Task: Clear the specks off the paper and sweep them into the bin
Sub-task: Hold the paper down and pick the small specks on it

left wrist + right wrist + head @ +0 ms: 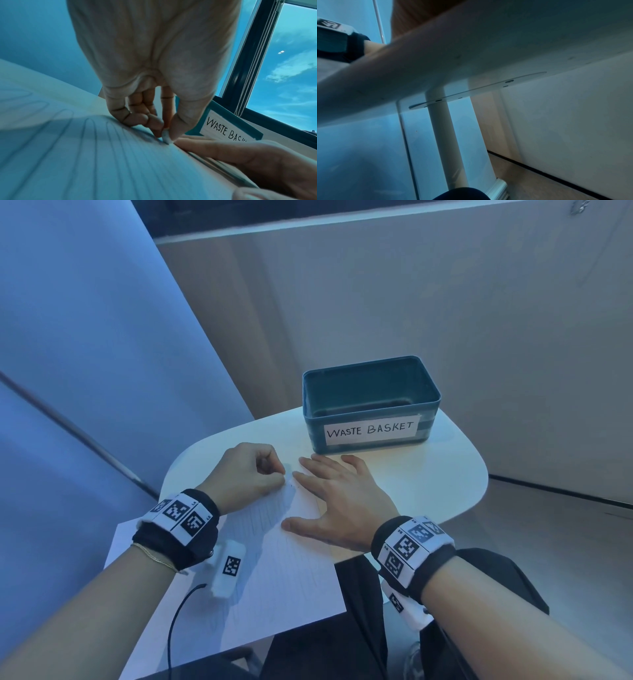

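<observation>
The fingers [157, 126] of the left hand [246, 470] pinch a small white eraser [166, 136], its tip on the paper [274, 577] near the far corner. Just right of it the right hand [337, 501] lies flat, fingers straight, pinning the sheet. A few dark specks [292, 483] sit between the two hands. The bin [370, 405] stands just beyond, toward the counter's [445, 484] far edge, nearer the right hand

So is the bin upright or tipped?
Upright. The bin stands on its base on the table, open top up and label facing the person. Its visible floor looks bare; the near part is hidden.
</observation>
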